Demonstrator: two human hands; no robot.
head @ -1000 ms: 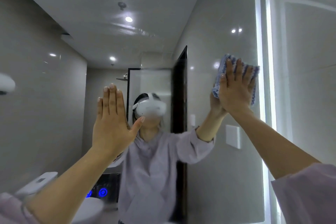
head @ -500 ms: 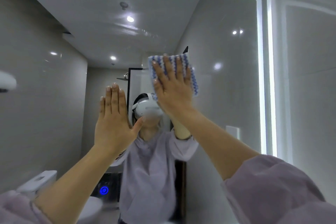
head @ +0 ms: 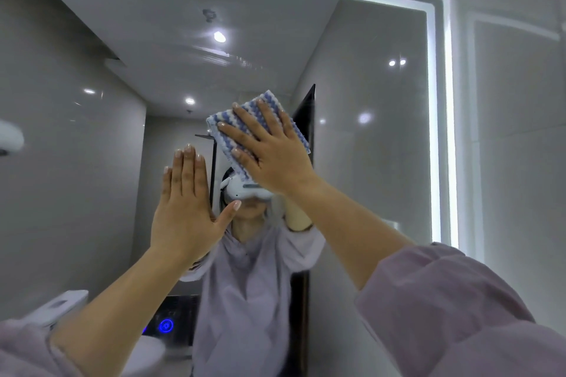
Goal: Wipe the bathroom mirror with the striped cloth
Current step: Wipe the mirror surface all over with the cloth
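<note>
Cloth (head: 226,141) sits mid-mirror (head: 367,162), pinned under right hand (head: 275,159). Grip apart: fingers straight and splayed, pressing, not pinching. Left hand (head: 186,211) flat on the glass, grip apart too, likely bracing. Suggest even palm pressure, overlapping passes, then wipe where the left palm rests.

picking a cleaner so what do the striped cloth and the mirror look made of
Striped cloth: looks like soft microfibre or chenille, matt, with knobbly blue and white rows. Mirror: glossy glass, sharp reflections; its lit border strip looks frosted, perhaps glass or acrylic.
</note>
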